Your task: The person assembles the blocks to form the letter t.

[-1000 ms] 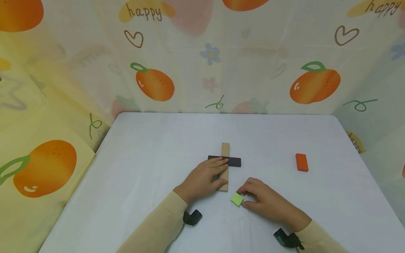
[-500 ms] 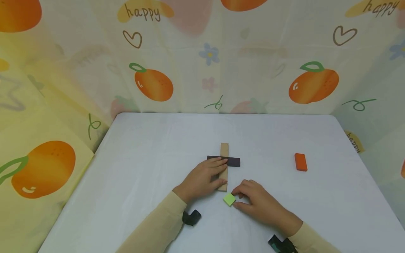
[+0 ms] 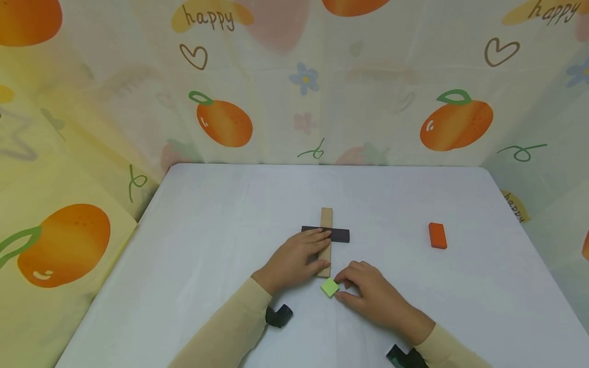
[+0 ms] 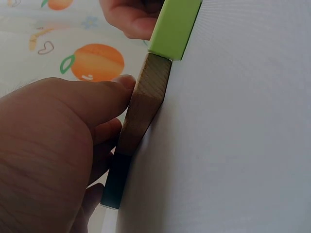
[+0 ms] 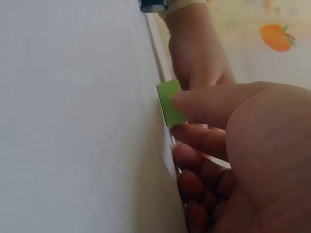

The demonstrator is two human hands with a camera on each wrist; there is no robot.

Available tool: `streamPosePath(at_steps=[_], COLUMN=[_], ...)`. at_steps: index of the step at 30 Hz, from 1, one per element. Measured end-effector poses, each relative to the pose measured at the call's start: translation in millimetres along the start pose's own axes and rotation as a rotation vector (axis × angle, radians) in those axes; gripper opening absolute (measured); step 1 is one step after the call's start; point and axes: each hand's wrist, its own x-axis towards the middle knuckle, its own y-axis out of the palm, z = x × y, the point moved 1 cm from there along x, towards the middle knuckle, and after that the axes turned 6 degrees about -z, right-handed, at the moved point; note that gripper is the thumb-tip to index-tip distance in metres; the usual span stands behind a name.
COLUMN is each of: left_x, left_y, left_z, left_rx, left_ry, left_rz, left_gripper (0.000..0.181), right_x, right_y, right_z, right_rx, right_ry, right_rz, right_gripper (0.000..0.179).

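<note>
A natural wooden strip [image 3: 326,216] lies lengthwise on the table, and a dark block [image 3: 341,235] lies across it, so the two look like a cross. My left hand [image 3: 294,259] rests on them, fingers extended over the dark block and thumb along the strip's near part. Thumb and index finger of my right hand [image 3: 379,294] pinch a small light green block [image 3: 329,288], turned like a diamond, by its right side. In the left wrist view the green block [image 4: 176,28] sits right at the end face of the wooden strip [image 4: 150,80].
An orange-red block [image 3: 437,235] lies alone at the right of the white table [image 3: 221,204]. Behind and beside the table hangs a fruit-print cloth [image 3: 271,122]. Black wrist mounts [image 3: 279,316] show below each sleeve.
My right hand has slid the green block leftward, then slightly away from me, up to the near end of the wooden strip. The left hand stays in place.
</note>
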Motion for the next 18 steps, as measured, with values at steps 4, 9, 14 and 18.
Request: streamPosePath(at_steps=[4, 9, 14, 18], left_x=[0.2, 0.1, 0.5, 0.8], left_y=[0.5, 1.0, 1.9, 2.7], left_z=[-0.2, 0.3, 1.0, 1.8], left_rx=[-0.003, -0.002, -0.004, -0.008], left_ry=[-0.005, -0.011, -0.011, -0.012], left_rz=[-0.002, -0.002, -0.004, -0.003], left_gripper=[0.059, 0.059, 0.058, 0.059], right_x=[0.1, 0.5, 0.8, 1.1], right_y=[0.1, 0.6, 2.9, 3.9], right_z=[2.2, 2.6, 1.5, 1.9], right_rx=[-0.003, -0.006, -0.005, -0.013], right_ry=[0.021, 0.021, -0.005, -0.016], right_rz=[-0.003, -0.008, -0.008, -0.014], right_gripper=[0.017, 0.017, 0.018, 0.02])
